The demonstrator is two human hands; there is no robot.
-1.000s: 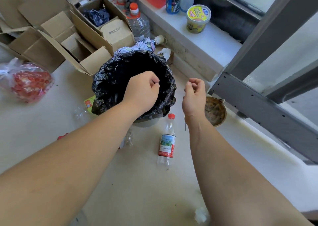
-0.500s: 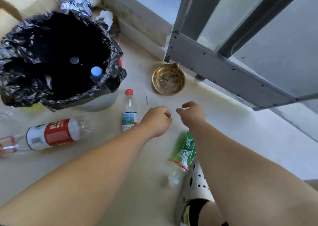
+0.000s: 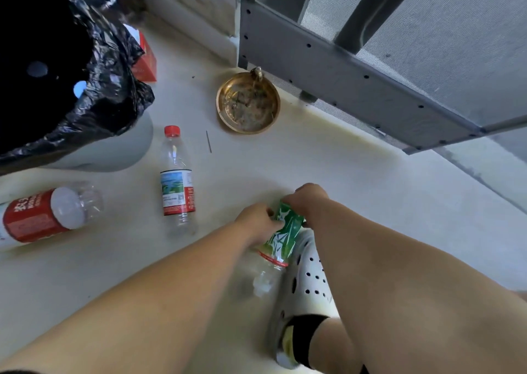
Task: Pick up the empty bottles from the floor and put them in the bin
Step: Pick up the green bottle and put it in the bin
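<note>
A clear bottle with a green label (image 3: 281,235) lies on the floor beside my shoe, its cap end towards me. My left hand (image 3: 256,221) and my right hand (image 3: 309,199) both close on its upper part from either side. A small clear bottle with a red cap (image 3: 176,178) lies on the floor to the left. Further left lies a bigger bottle with a red label (image 3: 47,215). The bin (image 3: 114,148), lined with a black bag (image 3: 114,88), stands at the upper left; bottle caps show inside it.
A brass dish (image 3: 248,102) sits on the floor near the grey door frame (image 3: 356,80). A red carton (image 3: 147,60) lies behind the bin. My white perforated shoe (image 3: 309,285) is planted right of the green-label bottle. A thin needle-like stick (image 3: 209,142) lies near the dish.
The view has dropped from the bin to the floor. Both hands have moved down and closed on the green-label bottle, which they hovered above half a second ago.
</note>
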